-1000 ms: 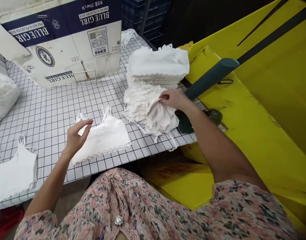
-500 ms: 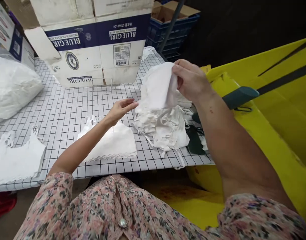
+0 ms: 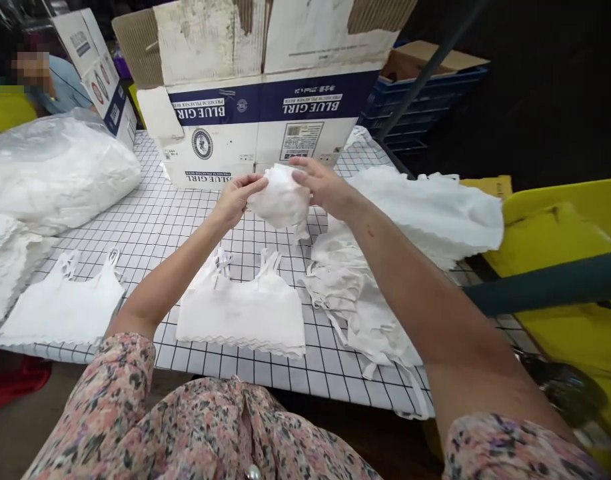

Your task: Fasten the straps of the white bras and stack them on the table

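Between my hands, above the table, is a bunched white garment (image 3: 280,200). My left hand (image 3: 238,199) pinches its left edge between thumb and fingers. At its right side, my right hand (image 3: 325,188) grips it near the top, some fingers hidden behind the cloth. Below them lies a neat stack of white strappy crop tops (image 3: 242,313) with scalloped hems, straps pointing away from me. To its right, under my right forearm, sits a loose heap of white garments (image 3: 345,267) with dangling straps. Another flat stack of white crop tops (image 3: 65,303) lies to the left.
A cardboard carton (image 3: 225,127) stands at the back of the grid-patterned table (image 3: 150,220). At left is a clear plastic bag (image 3: 75,173) of white pieces. Blue crates (image 3: 405,100) stand behind; a yellow bin (image 3: 560,233) is at right. A person (image 3: 68,83) sits far left.
My right hand has brought the white garment left from the heap, and my left hand has closed on its edge. The view has turned left.
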Tool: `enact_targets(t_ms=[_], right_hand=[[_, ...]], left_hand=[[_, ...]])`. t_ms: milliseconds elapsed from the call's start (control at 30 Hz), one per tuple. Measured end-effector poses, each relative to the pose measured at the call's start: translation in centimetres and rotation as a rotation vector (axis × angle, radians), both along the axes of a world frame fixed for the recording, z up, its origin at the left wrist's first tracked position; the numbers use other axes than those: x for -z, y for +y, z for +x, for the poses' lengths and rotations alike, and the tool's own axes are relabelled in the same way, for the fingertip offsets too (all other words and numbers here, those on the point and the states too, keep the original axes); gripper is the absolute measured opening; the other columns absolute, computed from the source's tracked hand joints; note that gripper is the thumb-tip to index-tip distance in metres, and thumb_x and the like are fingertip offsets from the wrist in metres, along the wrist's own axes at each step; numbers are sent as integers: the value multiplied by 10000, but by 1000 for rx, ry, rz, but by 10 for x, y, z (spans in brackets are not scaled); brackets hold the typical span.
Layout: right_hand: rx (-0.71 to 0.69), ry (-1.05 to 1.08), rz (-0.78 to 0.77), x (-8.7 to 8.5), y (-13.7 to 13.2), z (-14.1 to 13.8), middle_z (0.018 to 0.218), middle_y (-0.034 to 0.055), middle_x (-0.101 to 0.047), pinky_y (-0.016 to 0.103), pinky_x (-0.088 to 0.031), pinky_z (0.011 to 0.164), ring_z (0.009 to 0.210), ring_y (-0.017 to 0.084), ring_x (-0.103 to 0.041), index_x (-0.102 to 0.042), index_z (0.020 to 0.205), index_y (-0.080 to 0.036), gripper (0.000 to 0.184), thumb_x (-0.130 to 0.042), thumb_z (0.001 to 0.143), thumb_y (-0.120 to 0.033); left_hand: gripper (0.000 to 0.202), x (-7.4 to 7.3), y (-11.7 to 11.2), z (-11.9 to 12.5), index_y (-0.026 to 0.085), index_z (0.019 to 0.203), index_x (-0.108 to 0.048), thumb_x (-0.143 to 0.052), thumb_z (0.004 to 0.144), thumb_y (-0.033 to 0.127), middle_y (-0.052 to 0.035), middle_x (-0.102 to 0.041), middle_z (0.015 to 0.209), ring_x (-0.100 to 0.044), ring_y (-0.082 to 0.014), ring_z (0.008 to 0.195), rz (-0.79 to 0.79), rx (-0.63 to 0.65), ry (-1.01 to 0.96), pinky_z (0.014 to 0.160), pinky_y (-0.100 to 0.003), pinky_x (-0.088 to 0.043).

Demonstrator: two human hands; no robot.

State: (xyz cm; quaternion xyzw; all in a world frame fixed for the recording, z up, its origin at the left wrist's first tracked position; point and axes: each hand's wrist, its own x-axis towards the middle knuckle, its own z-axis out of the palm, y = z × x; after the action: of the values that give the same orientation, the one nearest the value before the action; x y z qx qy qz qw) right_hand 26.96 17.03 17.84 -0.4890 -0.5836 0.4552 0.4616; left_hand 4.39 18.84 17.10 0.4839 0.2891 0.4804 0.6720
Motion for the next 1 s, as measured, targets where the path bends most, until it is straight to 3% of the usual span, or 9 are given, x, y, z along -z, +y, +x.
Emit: enact_targets(t_ms=[67,133,300,367,500,600,700,833,1000], right_hand=[[-142,36,-14,8,7,-14,1171,45,-742,344,-595,763,966,231,-705,-714,1248,-299,668,-969,701,-586],[-169,37,24,16,16,-25,975,43,-735,341,-576,753,866,210,-675,-760,1053,-249,560,-995,647,-555],[205,-92,166,34,38,-43,834,32,-667,315,-568,669,778,173,-621,-653,788,-234,405,-954,747,-503],[254,-126,84,40,39,-55,835,50,-675,306,-563,594,757,181,-645,-625,798,-232,496,-904,817,-641],[-16,76,-239,54,32,-81,852,85,-720,314,-589,509,735,212,-711,-657,910,-221,713,-878,719,-871],[-127,256,-264,69,33,-91,876,44,-723,327,-649,580,771,204,-718,-680,1050,-239,773,-1020,578,-747],[-105,207,-260,89,38,-94,852,3,-719,314,-615,562,754,195,-691,-668,1137,-271,737,-1060,564,-520],[-9,89,-250,115,43,-93,765,9,-668,257,-501,525,724,169,-620,-671,833,-234,365,-957,623,-319],[73,205,-229,120,50,-74,792,42,-646,361,-603,683,827,225,-645,-558,765,-247,284,-779,745,-425]], left_hand=[[262,-3,8,-11,159,788,-708,-958,817,234,23,-711,750,-626,-75,649,94,17,64,643,-205,-494],[232,-4,16,-22,159,785,-700,-922,844,185,23,-698,756,-625,-81,669,162,-31,122,694,-217,-508],[228,5,36,-44,172,752,-665,-785,931,96,21,-653,720,-576,-94,660,119,-215,198,698,-237,-478],[224,12,39,-45,179,775,-653,-752,963,108,15,-658,750,-584,-106,690,105,-229,171,734,-251,-488],[202,27,37,-39,188,831,-625,-726,1000,146,4,-659,823,-600,-117,735,143,-231,124,763,-262,-503],[198,37,35,-38,200,862,-613,-755,999,204,0,-654,839,-607,-126,757,156,-285,135,741,-253,-496],[233,41,35,-42,211,885,-608,-794,993,301,2,-648,834,-614,-138,750,117,-269,124,735,-266,-497],[218,39,37,-53,205,946,-636,-786,1012,348,-1,-655,862,-635,-141,740,98,-207,80,752,-291,-514],[262,41,50,-73,210,998,-670,-832,981,415,-18,-697,930,-726,-190,884,111,-302,100,880,-344,-573]])
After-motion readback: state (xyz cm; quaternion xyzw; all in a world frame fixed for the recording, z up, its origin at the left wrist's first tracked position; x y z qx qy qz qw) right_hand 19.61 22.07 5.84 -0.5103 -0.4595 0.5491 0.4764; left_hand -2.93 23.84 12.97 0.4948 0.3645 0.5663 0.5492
